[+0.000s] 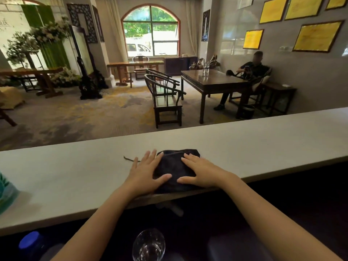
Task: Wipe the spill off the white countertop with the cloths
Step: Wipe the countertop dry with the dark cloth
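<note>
Both flat, spread hands, left hand (146, 171) and right hand (200, 171), press the dark cloth (175, 166) lying crosswise on the white countertop (263, 140).

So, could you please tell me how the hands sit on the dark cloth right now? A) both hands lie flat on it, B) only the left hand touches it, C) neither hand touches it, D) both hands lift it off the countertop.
A: the left hand and right hand both rest palm-down, fingers spread, on the dark cloth, which lies on the white countertop.
</note>
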`<state>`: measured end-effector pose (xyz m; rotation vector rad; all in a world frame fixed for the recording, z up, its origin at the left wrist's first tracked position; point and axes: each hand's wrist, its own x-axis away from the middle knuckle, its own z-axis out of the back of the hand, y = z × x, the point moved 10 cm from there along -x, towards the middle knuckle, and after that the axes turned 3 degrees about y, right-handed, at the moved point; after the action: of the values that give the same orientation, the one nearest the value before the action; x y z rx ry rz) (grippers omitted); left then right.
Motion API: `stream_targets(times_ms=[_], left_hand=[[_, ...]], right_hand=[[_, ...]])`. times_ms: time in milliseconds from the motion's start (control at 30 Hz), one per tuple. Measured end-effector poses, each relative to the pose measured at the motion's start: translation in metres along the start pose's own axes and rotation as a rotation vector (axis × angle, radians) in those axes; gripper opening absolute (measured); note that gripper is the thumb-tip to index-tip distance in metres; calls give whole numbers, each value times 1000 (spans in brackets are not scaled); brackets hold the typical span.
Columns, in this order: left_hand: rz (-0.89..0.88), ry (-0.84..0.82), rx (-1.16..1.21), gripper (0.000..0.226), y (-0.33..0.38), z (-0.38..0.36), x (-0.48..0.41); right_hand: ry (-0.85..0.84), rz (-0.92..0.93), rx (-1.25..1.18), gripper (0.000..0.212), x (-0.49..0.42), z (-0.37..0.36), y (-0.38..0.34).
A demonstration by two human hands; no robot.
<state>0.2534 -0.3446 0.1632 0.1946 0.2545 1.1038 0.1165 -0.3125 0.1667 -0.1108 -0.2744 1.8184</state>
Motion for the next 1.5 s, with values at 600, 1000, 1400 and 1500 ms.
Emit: stream_targets(times_ms=[600,1000,1400,1500], left_hand=[[-116,202,-220,33,94,33,24],[-362,239,26,29,259,8,14],[-306,3,10,32,340,-191,29],[-263,-39,13,34,341,-229,26]], right_hand=[[341,55,-140,28,46,50,-4],[362,-41,-143,23,165,101,120],[289,-226,-257,24,247,-43,264],[286,-271,-289,26,248,-75,287]])
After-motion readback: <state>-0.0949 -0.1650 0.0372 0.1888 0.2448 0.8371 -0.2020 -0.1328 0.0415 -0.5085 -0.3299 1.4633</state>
